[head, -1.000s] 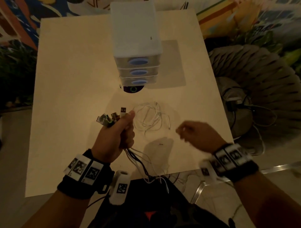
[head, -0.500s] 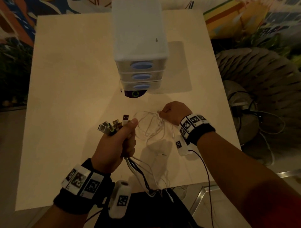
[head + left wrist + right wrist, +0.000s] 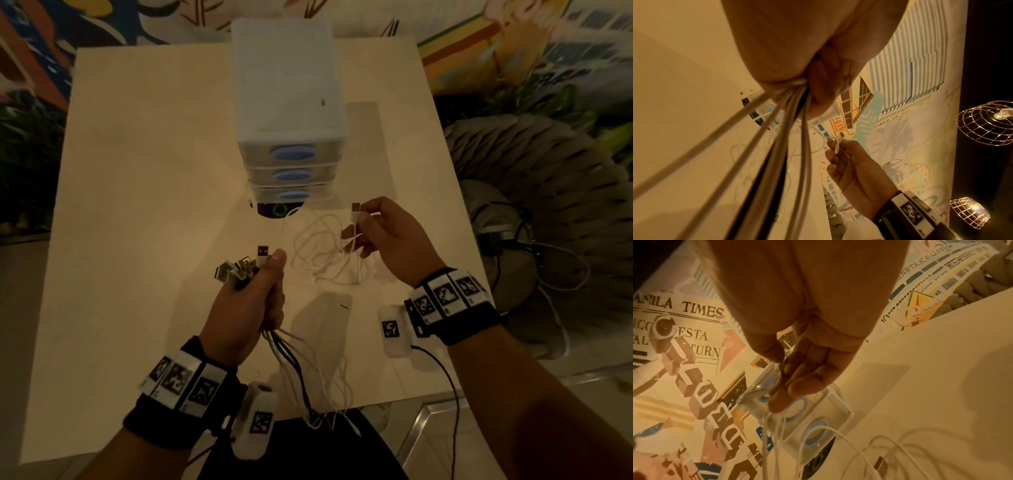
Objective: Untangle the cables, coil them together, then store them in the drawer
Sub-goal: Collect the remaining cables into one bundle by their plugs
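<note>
My left hand (image 3: pixel 255 294) grips a bundle of cables (image 3: pixel 239 269) in a fist, USB plugs sticking out above the fist and white and black cords (image 3: pixel 294 363) trailing down over the table's near edge. In the left wrist view the cords (image 3: pixel 777 146) fan out below the fist. My right hand (image 3: pixel 383 233) pinches the USB end of a loose white cable (image 3: pixel 355 214) between thumb and forefinger, lifted above the table; the rest of that cable (image 3: pixel 322 253) lies in loose loops on the table. The white drawer unit (image 3: pixel 289 113) with three blue-handled drawers, all closed, stands behind.
A beige table (image 3: pixel 137 205) carries everything. A dark round disc (image 3: pixel 274 210) sits under the drawer unit's front. To the right of the table is a grey ribbed seat (image 3: pixel 548 192) with other cables on it. A painted wall lies behind.
My right hand reached to the loose white cable, took its USB end and lifted it up and to the right. The left hand has kept its bundle almost still.
</note>
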{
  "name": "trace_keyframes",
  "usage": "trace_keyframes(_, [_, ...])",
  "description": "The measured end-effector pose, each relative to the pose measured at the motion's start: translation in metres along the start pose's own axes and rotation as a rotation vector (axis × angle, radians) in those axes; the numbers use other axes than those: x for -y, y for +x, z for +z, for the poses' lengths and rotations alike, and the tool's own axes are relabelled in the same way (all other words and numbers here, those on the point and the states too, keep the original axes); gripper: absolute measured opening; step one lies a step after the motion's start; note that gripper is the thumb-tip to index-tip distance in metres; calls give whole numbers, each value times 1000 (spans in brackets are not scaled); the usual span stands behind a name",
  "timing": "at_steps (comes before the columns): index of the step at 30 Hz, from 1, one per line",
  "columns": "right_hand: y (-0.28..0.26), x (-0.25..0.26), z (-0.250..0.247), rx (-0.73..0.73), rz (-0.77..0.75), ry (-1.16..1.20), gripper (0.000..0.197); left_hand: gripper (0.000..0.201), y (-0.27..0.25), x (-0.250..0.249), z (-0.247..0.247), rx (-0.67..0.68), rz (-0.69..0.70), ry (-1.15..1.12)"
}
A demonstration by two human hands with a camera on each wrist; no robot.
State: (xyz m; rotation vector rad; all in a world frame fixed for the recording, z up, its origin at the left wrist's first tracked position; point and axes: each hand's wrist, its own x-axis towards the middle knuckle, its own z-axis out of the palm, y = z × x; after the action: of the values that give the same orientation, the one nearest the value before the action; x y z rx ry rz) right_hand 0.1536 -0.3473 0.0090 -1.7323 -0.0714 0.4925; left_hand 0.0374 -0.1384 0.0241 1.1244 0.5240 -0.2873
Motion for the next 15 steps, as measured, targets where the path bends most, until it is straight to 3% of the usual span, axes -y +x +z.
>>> trace_keyframes(6, [-19,9,4,12,-69,53,4,27,9,2,13,-31,50,81])
trace_keyframes(15, [-28,11,4,-29,-64,90,12,4,38,17,11,-269,104,192])
